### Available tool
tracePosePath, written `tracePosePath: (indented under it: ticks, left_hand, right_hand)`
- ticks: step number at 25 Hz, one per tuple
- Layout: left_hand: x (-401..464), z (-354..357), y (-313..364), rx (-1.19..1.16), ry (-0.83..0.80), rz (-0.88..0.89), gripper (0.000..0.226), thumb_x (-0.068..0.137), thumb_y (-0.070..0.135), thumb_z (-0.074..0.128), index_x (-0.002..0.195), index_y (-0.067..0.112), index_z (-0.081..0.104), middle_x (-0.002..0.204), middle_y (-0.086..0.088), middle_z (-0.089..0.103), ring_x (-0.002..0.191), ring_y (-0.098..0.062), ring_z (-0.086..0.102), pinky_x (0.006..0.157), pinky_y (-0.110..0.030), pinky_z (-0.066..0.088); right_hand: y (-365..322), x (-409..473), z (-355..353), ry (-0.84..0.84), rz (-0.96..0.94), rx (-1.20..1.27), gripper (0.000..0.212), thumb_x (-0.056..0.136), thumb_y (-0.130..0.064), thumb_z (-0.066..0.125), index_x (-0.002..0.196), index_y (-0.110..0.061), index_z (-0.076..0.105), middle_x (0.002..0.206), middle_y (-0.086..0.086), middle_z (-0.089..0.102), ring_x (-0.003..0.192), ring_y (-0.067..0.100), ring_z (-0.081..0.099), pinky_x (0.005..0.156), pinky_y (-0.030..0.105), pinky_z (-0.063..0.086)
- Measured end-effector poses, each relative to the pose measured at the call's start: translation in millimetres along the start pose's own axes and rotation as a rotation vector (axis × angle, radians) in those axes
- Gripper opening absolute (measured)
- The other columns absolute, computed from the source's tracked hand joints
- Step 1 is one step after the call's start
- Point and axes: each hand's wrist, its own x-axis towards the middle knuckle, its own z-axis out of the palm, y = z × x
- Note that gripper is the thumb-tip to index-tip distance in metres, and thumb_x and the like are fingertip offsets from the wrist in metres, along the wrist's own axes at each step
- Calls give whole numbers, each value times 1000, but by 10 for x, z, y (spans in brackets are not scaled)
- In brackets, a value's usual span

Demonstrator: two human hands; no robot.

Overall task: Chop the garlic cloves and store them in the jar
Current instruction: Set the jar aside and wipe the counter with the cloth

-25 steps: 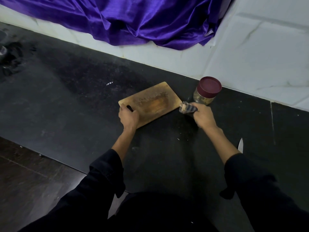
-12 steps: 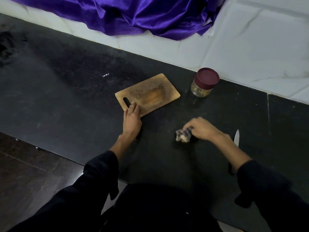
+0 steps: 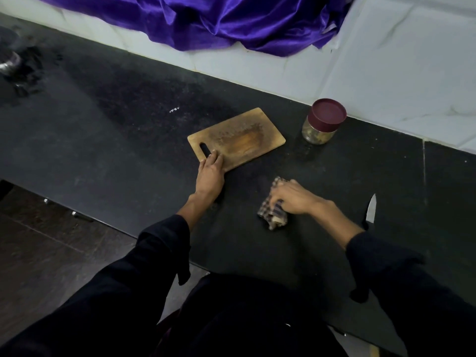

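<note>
Two hands tidy up: left hand [image 3: 210,173] flat on the board [image 3: 237,137], right hand [image 3: 293,197] pressing a cloth [image 3: 271,215] on the counter [image 3: 128,150]; wiping likely follows.

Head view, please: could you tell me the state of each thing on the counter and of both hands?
Jar: upright, maroon lid on, something pale inside.
Cutting board: flat, stained, nothing on it.
Checked cloth: crumpled on the counter.
Knife: lying untouched, tip toward the wall.
Left hand: fingers straight, resting on the board's near corner.
Right hand: pressing down on the cloth.
</note>
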Motion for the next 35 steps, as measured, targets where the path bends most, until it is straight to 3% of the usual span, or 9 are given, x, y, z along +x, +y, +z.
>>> tracePosePath:
  ticks: [3,9,13,17,20,23,28,32,35]
  left_hand:
    - [-10,-1,22,27,-10,0,48,99,11,41,146,5,31,156,-16,23,143,-29,24,119,-40,12]
    - [22,2,254,23,-22,14,58,92,0,44,147,4,28,157,-15,19,147,-29,11,120,-41,11]
    - [110,49,492,32,-53,84,63,90,-1,46,148,6,24,159,-14,14,148,-26,7,121,-38,7]
    - [198,76,553,1,-45,129,58,92,-1,45,147,7,29,158,-13,19,148,-25,9,120,-37,8]
    - [283,124,651,-4,-77,181,55,93,1,44,146,10,33,158,-9,20,148,-25,10,120,-38,10]
    - [338,164,743,44,-126,226,54,94,3,42,146,13,34,159,-7,19,148,-25,8,120,-40,8]
    - [319,165,772,90,-131,217,63,89,-1,43,149,13,29,159,-7,16,148,-24,5,119,-39,2]
    - [303,174,812,110,-124,190,62,90,0,43,149,10,27,159,-8,15,148,-25,5,120,-41,4]
    - [214,215,961,126,-109,217,62,92,3,42,150,8,23,160,-9,12,148,-24,3,119,-40,2]
  right_hand:
    - [258,-220,-78,-81,80,83,49,85,9,47,110,-21,76,114,3,71,109,22,62,89,33,42]
    - [111,287,-507,325,96,333,51,79,12,46,108,-18,76,99,2,64,103,26,60,90,39,47]
    - [-38,242,-211,180,15,149,52,86,8,45,119,-22,72,112,6,68,105,23,61,94,37,44]
    - [392,-121,-210,22,145,337,51,85,11,43,109,-18,76,106,2,73,98,17,64,87,30,49]
    - [647,-230,-523,388,378,628,53,82,16,41,113,-11,75,105,3,71,101,14,61,84,23,43]
    - [786,-65,-716,704,443,607,54,81,14,43,119,-11,72,111,10,72,103,24,63,84,31,46]
    - [558,251,-391,374,366,324,61,88,7,45,135,-29,62,141,5,58,128,27,55,107,40,41]
    - [440,-212,-175,203,347,439,51,91,6,43,121,-25,71,125,6,68,110,20,63,100,38,48]
    - [627,-369,-351,347,472,596,52,90,8,42,122,-21,71,122,7,70,110,22,63,100,36,47]
